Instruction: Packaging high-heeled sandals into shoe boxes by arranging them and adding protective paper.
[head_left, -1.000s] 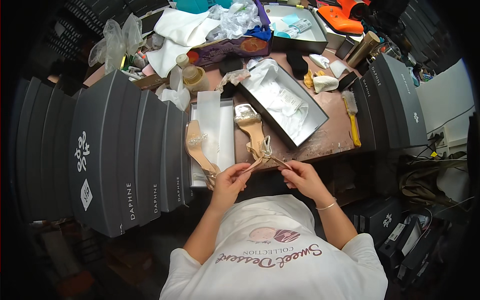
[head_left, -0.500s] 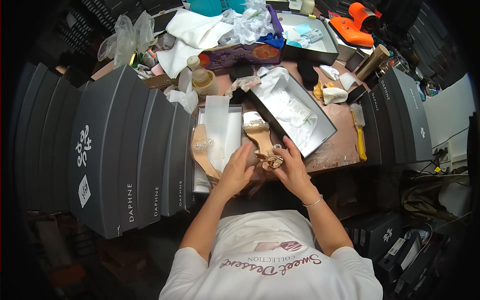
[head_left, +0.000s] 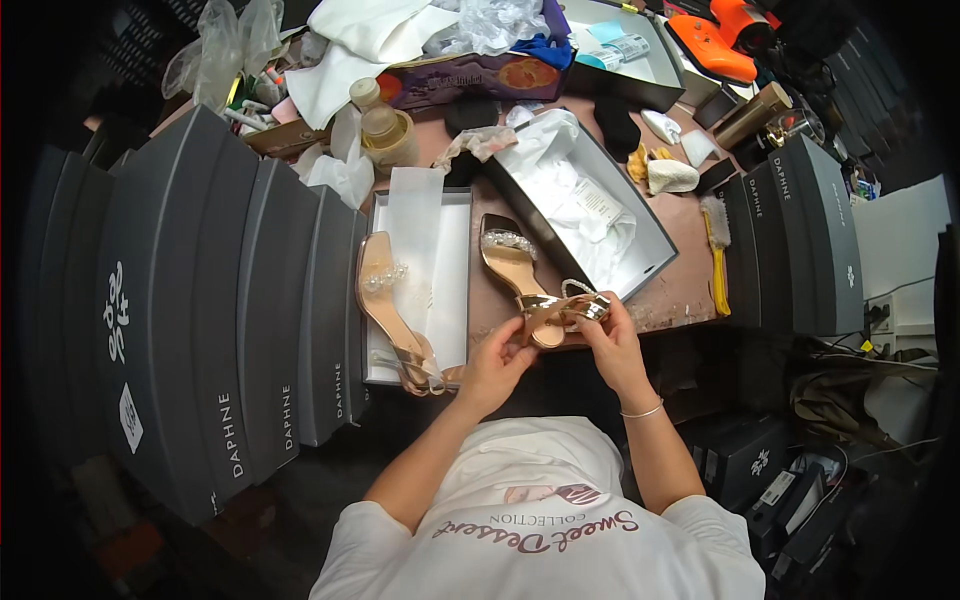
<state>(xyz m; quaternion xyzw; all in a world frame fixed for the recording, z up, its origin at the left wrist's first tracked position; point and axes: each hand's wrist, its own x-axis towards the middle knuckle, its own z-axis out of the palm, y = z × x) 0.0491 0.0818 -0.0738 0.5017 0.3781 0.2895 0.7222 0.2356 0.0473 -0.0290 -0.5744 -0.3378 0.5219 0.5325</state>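
Observation:
A sandal with a tan insole and a pearl-studded toe strap lies toe-away on the table in front of me. Its shiny gold ankle strap is spread out near the heel. My left hand is closed in a pinch at the left side of the heel, on the strap. On the other side, my right hand grips the gold strap's other end beside a loop of pearls. The matching sandal rests in a shoe box to the left, over a translucent sheet.
Dark shoe boxes stand in a row at left, more at right. An angled box holds white tissue. A yellow-handled brush, bottle and purple carton of plastic and cloth lie around the table.
The gold strap, bunched in my right hand before, is now spread out around the heel. My left hand has gone from loosely open to pinching. The view has shifted slightly.

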